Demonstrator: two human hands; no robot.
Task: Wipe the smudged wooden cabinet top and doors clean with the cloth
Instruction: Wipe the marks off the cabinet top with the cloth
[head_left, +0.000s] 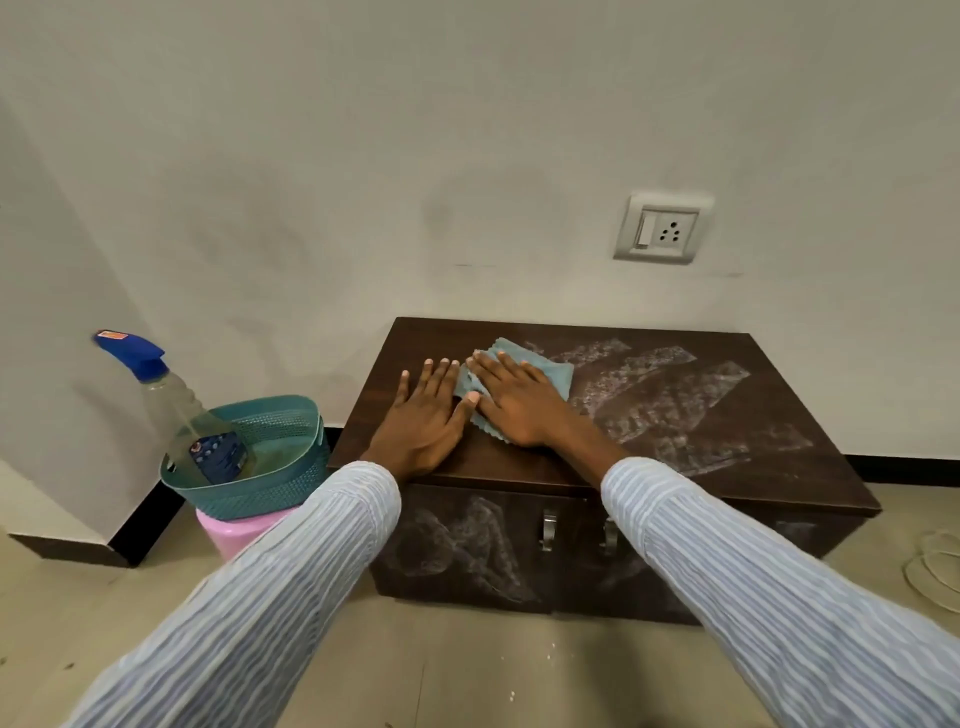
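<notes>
Cabinet (649, 415): one low box of dark brown wood grain, its flat rectangular top running long from left to right against the wall.
Cabinet top: the left part is bare dark wood; the right part carries whitish, powdery smudges in broad slanted bands.
Doors (467, 545): two on the front face, each streaked with the same chalky smears.
Handles (548, 529): two small curved metal pulls, side by side near the middle seam.
Cloth (540, 371): one soft teal rag with a zigzag-cut edge, crumpled and lying flat on the left-centre of the cabinet top, its long side slanting from near-left to far-right.
Right hand (511, 402): palm down on the cloth, fingers spread and pointing toward the far left, pressing it against the wood rather than pinching it.
Left hand (423, 415): flat on the bare wood just beside the cloth, fingers stretched toward the wall, thumb tip touching the cloth's edge; it grasps nothing.
Sleeves (270, 597): two, of pale blue and white striped fabric.
Basket (270, 467): one teal plastic tub with a perforated weave pattern, left of the cabinet, sitting on a pink round stool (234, 530).
Spray bottle (182, 410): one clear bottle with a blue trigger head, standing tilted in the basket.
Wall socket (662, 228): one white plate with a switch, above the cabinet.
Floor (467, 675): beige tiles.
</notes>
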